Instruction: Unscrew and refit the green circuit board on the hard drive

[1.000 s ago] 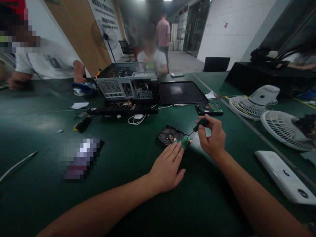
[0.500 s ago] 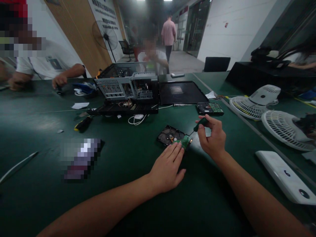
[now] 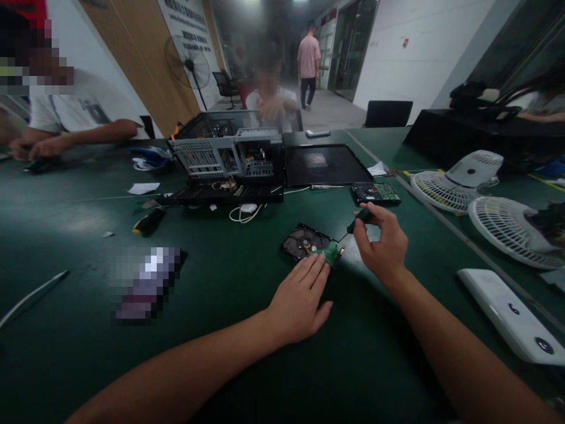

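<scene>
A hard drive with a green circuit board lies on the dark green table, its board side up. My left hand rests on the near edge of the board, fingers stretched out flat and the thumb apart. In my right hand is a small screwdriver with a dark green handle, held between thumb and fingers. Its thin shaft slants down to the right part of the board. Whether the tip sits in a screw is too small to tell. Behind my right hand lies a second hard drive.
An opened computer case stands beyond the drive, beside a black panel. A yellow-black screwdriver and a blurred-out object lie left. White fan parts and a white casing lie right. People are across the table.
My right hand and screwdriver have shifted very slightly; my left hand has stayed in place. At the far left a person's hand has moved left, and the person in pink has walked farther off.
</scene>
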Demonstrator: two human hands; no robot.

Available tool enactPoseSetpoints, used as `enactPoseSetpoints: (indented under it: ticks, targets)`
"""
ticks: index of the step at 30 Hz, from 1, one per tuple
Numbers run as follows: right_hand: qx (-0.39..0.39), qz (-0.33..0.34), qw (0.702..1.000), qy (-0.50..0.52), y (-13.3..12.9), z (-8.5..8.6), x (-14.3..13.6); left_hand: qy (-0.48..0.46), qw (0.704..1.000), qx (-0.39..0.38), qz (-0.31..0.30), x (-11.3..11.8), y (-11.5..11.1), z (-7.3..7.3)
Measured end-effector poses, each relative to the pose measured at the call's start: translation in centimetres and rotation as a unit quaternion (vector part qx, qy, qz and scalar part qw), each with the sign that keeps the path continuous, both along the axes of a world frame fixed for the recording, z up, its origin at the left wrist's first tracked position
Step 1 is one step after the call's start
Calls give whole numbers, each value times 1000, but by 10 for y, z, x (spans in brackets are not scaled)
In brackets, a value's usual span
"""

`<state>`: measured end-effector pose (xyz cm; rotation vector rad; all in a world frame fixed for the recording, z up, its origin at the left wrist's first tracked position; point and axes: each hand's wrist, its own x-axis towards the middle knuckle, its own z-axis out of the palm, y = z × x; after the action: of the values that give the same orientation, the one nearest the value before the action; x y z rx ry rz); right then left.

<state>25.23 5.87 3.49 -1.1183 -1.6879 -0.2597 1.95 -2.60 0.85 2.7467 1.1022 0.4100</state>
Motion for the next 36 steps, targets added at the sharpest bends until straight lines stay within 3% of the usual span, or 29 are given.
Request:
enactPoseSetpoints:
  ticks: [6,15,26,33,36]
  targets:
    - [15,-27,999,-23,-2,1,-2,-5,1000,8,-3,0,1,-2]
    - [3,13,1000,-6,-3,6,-2,-4,1000,6,-1,0,1,-1]
    - [27,-49,998,-36,-1,6,1,-6,1000,8,-1,0,0,-2]
    - [-13,6,1000,-9,-4,9,2,-5,1000,9,-2,0,1,-2]
    - [-9,-1,1000,-11,-4,9,1,-4,1000,8,-1,0,0,-2]
